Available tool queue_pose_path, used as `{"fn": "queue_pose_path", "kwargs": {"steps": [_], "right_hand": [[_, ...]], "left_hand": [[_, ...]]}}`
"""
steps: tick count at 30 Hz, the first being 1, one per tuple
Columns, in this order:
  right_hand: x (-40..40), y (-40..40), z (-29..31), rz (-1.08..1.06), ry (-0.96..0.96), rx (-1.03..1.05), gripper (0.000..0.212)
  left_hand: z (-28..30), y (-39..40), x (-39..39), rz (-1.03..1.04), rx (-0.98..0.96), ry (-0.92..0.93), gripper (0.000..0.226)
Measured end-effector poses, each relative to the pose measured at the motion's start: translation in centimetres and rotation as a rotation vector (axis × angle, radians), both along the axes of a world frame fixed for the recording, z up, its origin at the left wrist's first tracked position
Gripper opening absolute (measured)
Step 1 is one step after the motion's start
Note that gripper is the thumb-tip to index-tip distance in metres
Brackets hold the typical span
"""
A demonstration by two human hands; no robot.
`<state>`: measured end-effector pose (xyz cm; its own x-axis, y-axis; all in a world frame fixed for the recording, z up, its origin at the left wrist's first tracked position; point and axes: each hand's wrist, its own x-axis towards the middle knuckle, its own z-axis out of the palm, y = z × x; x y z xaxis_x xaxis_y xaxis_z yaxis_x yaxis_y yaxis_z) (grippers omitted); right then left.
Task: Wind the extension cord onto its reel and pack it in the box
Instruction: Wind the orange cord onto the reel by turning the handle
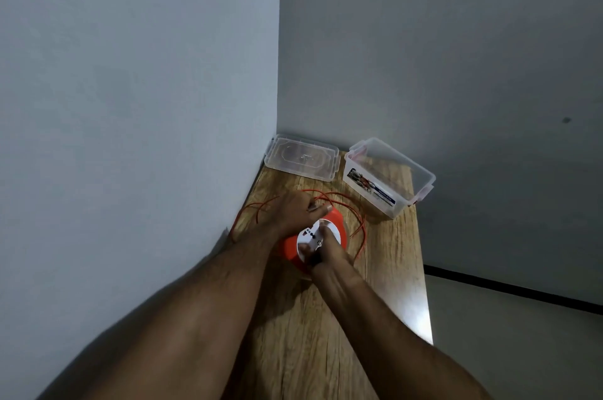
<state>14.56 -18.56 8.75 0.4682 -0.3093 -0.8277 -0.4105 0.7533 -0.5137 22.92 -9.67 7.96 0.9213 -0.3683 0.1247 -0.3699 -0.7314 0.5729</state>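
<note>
On the table [329, 334] the orange reel [337, 223] sits under both hands, left hand [295, 208] clamped on its rim, right hand [321, 252] closed on the white hub; much cord [357, 223] lies loose, so winding seems midway; the box [390, 177] waits open, lid [301, 158] beside it.

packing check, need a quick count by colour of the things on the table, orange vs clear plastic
Orange: 2, the reel and the loose cord
Clear plastic: 2, the box and its lid, lying off the box
Total: 4
</note>
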Motion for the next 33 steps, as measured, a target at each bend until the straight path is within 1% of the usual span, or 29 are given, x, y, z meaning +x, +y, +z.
{"fn": "queue_pose_path", "kwargs": {"steps": [1, 2, 3, 4, 6, 7, 8, 9, 10, 11, 12, 16, 19, 21, 23, 24, 26, 29, 31, 33], "right_hand": [[-0.2, 0.0, 0.3, 0.009, -0.021, -0.035, 0.067], [-0.6, -0.2, 0.8, 0.046, -0.057, -0.116, 0.045], [-1.1, -0.4, 1.1, 0.101, -0.117, -0.297, 0.029], [-1.7, -0.5, 1.4, 0.171, -0.239, -0.562, 0.023], [-2.3, -1.4, 0.4, 0.400, -0.577, -1.214, 0.020], [-2.3, -2.1, -0.4, 0.548, -0.718, -1.485, 0.018], [-2.2, -2.9, -1.5, 0.721, -0.830, -1.729, 0.023], [-1.9, -3.6, -2.3, 0.896, -0.897, -1.942, 0.034], [-1.7, -4.3, -2.7, 1.036, -0.924, -2.093, 0.042], [-1.6, -4.7, -2.9, 1.125, -0.927, -2.188, 0.046], [-1.5, -5.0, -2.5, 1.163, -0.928, -2.247, 0.047], [-0.5, -5.7, -1.6, 1.206, -0.935, -2.378, 0.056], [0.2, -6.0, -0.8, 1.168, -0.957, -2.473, 0.056], [0.9, -6.1, -0.5, 1.109, -0.965, -2.518, 0.052], [1.5, -6.0, -0.5, 1.065, -0.948, -2.515, 0.045], [1.7, -6.0, -0.5, 1.038, -0.933, -2.488, 0.044], [1.9, -5.9, -0.5, 0.994, -0.891, -2.419, 0.050], [1.8, -5.1, -0.5, 0.899, -0.766, -2.246, 0.058], [1.5, -4.1, -0.3, 0.774, -0.687, -2.034, 0.059], [1.2, -3.0, 0.4, 0.648, -0.622, -1.745, 0.051]], "left_hand": [[0.3, 0.1, 0.2, -0.017, 0.018, -0.017, 0.058], [0.5, 0.2, 0.5, -0.025, 0.021, -0.032, 0.058], [0.6, 0.4, 0.7, -0.031, 0.012, -0.051, 0.058], [0.8, 0.6, 0.9, -0.033, 0.003, -0.069, 0.058], [1.0, 1.1, 1.5, -0.051, 0.015, -0.124, 0.058], [1.2, 1.2, 1.9, -0.065, 0.036, -0.150, 0.057], [1.5, 1.4, 2.1, -0.084, 0.054, -0.168, 0.055], [1.8, 1.6, 2.4, -0.105, 0.064, -0.175, 0.053], [2.1, 1.6, 2.6, -0.124, 0.066, -0.175, 0.052], [2.4, 1.6, 2.7, -0.142, 0.065, -0.176, 0.052], [2.7, 1.6, 2.8, -0.156, 0.067, -0.177, 0.051], [3.5, 1.1, 3.4, -0.186, 0.074, -0.209, 0.054], [4.1, 0.6, 3.6, -0.227, 0.126, -0.227, 0.054], [4.5, 0.3, 3.8, -0.250, 0.142, -0.248, 0.054], [4.8, 0.0, 4.0, -0.267, 0.170, -0.292, 0.055], [5.0, -0.1, 4.1, -0.265, 0.186, -0.313, 0.056], [5.3, -0.2, 4.3, -0.252, 0.193, -0.340, 0.055], [5.7, -0.3, 4.8, -0.256, 0.174, -0.330, 0.054], [5.9, -0.5, 4.9, -0.253, 0.154, -0.318, 0.055], [6.0, -0.7, 4.8, -0.241, 0.139, -0.325, 0.056]]}}
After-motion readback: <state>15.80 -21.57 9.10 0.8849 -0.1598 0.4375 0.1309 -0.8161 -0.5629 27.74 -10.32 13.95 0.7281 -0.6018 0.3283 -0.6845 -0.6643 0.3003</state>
